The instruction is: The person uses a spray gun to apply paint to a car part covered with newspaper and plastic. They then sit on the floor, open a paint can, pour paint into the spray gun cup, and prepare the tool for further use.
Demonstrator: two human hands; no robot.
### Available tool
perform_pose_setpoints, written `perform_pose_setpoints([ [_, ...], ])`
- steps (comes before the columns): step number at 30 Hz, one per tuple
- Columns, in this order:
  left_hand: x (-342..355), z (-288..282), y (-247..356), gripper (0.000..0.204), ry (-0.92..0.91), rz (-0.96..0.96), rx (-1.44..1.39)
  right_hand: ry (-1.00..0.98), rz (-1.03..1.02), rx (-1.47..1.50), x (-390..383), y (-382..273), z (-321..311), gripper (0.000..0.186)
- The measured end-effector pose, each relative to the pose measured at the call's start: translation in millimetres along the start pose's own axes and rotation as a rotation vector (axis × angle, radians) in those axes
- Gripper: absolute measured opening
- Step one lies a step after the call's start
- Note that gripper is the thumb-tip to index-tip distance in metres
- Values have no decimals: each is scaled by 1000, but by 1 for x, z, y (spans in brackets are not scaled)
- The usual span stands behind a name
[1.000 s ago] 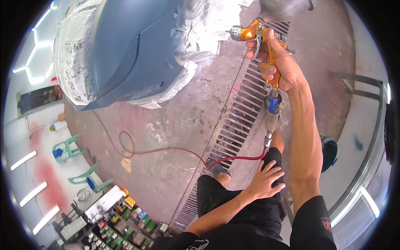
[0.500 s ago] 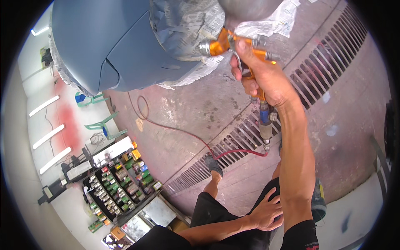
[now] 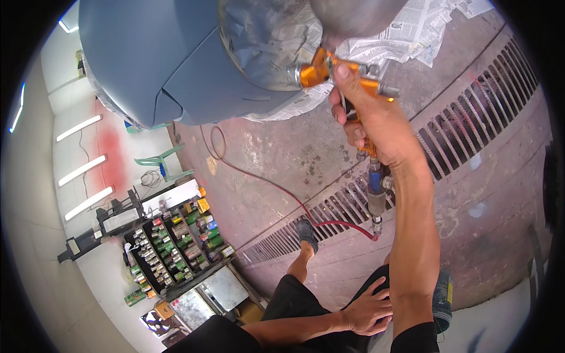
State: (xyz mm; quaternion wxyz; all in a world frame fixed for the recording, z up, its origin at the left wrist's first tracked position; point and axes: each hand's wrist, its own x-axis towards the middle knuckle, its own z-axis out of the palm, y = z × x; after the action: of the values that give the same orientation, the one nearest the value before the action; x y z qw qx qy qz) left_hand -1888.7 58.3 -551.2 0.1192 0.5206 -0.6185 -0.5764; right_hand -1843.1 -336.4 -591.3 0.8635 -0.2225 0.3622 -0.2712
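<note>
Under us, the stained concrete floor (image 3: 271,144); ahead, upper L, a big curved blue-grey panel (image 3: 159,53). A slotted drain grating (image 3: 477,112) cuts diagonally across, lower L to upper R. We see masking newspaper (image 3: 412,38) round the panel's R side, rows of cans (image 3: 170,253) lower L, and a red hose (image 3: 265,179) looping over the floor & grating to the gun. Green plastic chair (image 3: 158,160) by the L wall, dark bucket (image 3: 442,303) lower R behind our R forearm. Orange spray gun (image 3: 315,72) w/ grey cup (image 3: 358,17) on top is up top, R of the panel, nozzle facing L twd it; can't tell the gap. Our R hand (image 3: 376,126) has fingers curled tight round its handle; trigger's mostly hidden, can't tell if pulled. Our L hand (image 3: 368,309) lies on our leg, fingers loosely spread, holding nothing we can see. Smallest: blue collar (image 3: 375,181) below the handle.
</note>
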Motion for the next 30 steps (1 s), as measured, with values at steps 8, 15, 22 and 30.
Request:
perform_pose_setpoints([
  [8, -4, 7, -1, 21, -27, -46, -32, -99, -335, 231, -25, -45, -1, 71],
  [15, -9, 7, -1, 28, -16, -4, 61, -23, -77, 29, -20, 2, -7, 59],
  [22, 8, 8, -9, 28, 91, 202, 109, -155, -639, -424, 3, 60, -28, 39],
  [30, 5, 14, 0, 9, 125, 111, 86, 43, -871, -315, 8, 34, -36, 26],
])
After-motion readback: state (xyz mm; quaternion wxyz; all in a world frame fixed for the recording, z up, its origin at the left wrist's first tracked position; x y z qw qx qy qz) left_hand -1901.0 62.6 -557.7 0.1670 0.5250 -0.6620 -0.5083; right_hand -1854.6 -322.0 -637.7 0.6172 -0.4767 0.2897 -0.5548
